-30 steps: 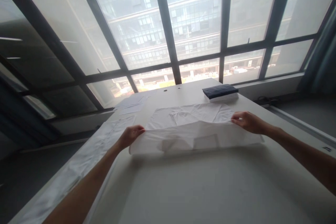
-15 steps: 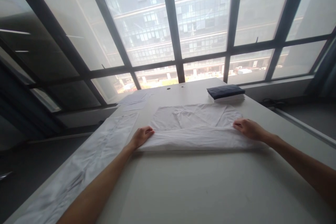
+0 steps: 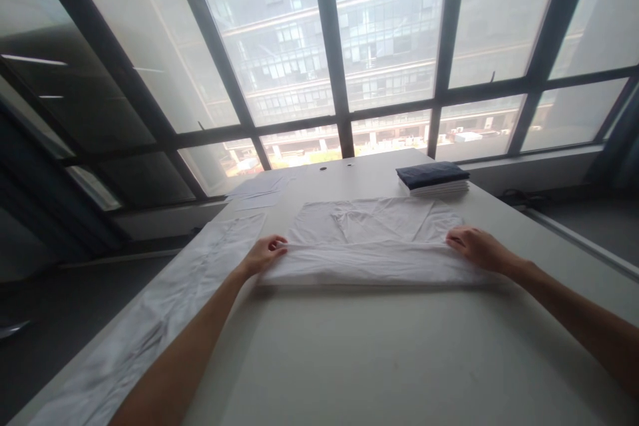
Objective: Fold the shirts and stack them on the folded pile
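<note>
A fold seems to be in hand: the white cloth (image 3: 374, 259), at the frame's centre, is doubled along its near side; even laying of both corners appears called for. Its flap's 2 ends are pinched by the left hand (image 3: 265, 254), left of centre, and right hand (image 3: 473, 246), right of centre, set well apart.

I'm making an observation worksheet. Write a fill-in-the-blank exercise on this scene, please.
Between the left hand and right hand lies cloth coloured ____.
The folded stack is nearer the ____ hand.
Its top piece is ____ in colour than those beneath.
Beyond the table are framed ____.

Missing words: white; right; darker; windows.
</note>
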Available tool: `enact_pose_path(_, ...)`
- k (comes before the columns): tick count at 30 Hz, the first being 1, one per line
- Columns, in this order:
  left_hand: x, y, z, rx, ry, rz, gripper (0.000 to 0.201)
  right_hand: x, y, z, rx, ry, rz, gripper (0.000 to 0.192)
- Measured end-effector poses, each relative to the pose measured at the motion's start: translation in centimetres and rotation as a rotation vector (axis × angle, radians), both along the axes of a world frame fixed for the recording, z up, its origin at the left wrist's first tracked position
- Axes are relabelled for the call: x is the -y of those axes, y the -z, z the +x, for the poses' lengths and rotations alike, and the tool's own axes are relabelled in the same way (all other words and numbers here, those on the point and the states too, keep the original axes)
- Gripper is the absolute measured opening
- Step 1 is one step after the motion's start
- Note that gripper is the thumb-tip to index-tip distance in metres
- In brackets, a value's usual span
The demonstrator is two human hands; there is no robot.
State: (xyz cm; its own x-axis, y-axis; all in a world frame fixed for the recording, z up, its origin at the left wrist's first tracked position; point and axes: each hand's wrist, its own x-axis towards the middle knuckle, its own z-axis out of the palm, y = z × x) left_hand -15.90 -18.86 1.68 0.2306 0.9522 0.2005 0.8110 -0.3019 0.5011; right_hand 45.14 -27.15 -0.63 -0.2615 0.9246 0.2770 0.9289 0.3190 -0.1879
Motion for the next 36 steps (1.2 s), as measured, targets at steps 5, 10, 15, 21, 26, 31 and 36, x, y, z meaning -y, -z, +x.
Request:
enact_pose_path(5, 0.0, 1.2, 0.0, -0.145, 0.045, 0.031, 0.042, 0.6, -0.1, -0.4, 0.093, 0.028, -0.012, 0.033)
enact_pose_path(10, 2.0, -1.1, 3.2, -0.222, 0.133, 0.257, 0.041, 0.7, 0.3, -0.6, 0.112, 0.022, 0.015, 0.029)
enact_pose_path(15, 7.4, -1.9, 10.8, -0.356, 0.452, 0.228, 0.052, 1.0, 0.0, -1.2, 0.027, -0.067, 0.129, 0.029)
enact_pose_path(21, 9.5, 1.7, 13.8, -0.517, 0.533, 0.058, 0.071, 2.3, 0.1, -4.5, -0.133, -0.301, 0.104, 0.033)
enact_pose_path(26, 8.8, 2.4, 13.2, -0.459, 0.506, -0.016, 0.075, 3.5, 0.6, -7.1, -0.108, -0.470, 0.006, 0.042)
enact_pose_path(31, 8.2, 1.8, 12.5, -0.392, 0.440, -0.117, 0.071, 3.8, 1.5, -7.3, -0.066, -0.559, -0.155, 0.056)
enact_pose_path(36, 7.2, 2.2, 10.0, -0.468, 0.257, -0.174, 0.076, 3.5, 1.9, -6.8, -0.073, -0.586, -0.219, 0.062)
